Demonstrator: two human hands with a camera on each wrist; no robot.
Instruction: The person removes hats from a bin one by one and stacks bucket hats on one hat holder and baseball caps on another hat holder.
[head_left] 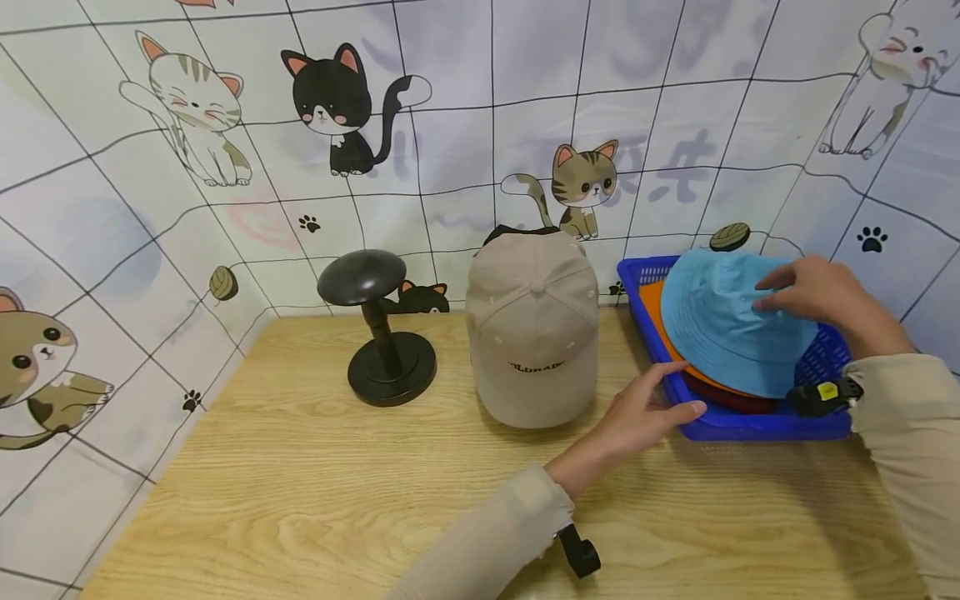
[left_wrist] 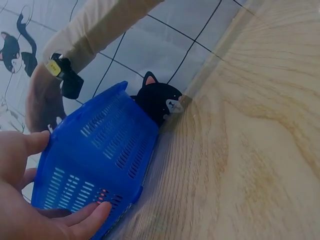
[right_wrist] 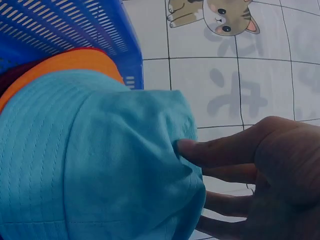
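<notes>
A light blue bucket hat (head_left: 720,325) lies on top of other hats in a blue plastic basket (head_left: 765,427). My right hand (head_left: 817,292) is at its crown. In the right wrist view the thumb (right_wrist: 192,151) dents the cloth and the other fingers meet the crown's far side, pinching it. An orange hat brim (right_wrist: 85,64) and a dark red one show beneath. My left hand (head_left: 637,408) rests against the basket's near left corner, thumb and fingers apart and fairly straight; the left wrist view shows it beside the slotted wall.
Left of the basket stands a beige baseball cap (head_left: 536,325) with dark lettering, raised on something its crown hides. Farther left is a black hat stand (head_left: 382,350) with a round top. A wall covering with cat drawings (head_left: 450,167) borders the wooden tabletop (head_left: 337,492).
</notes>
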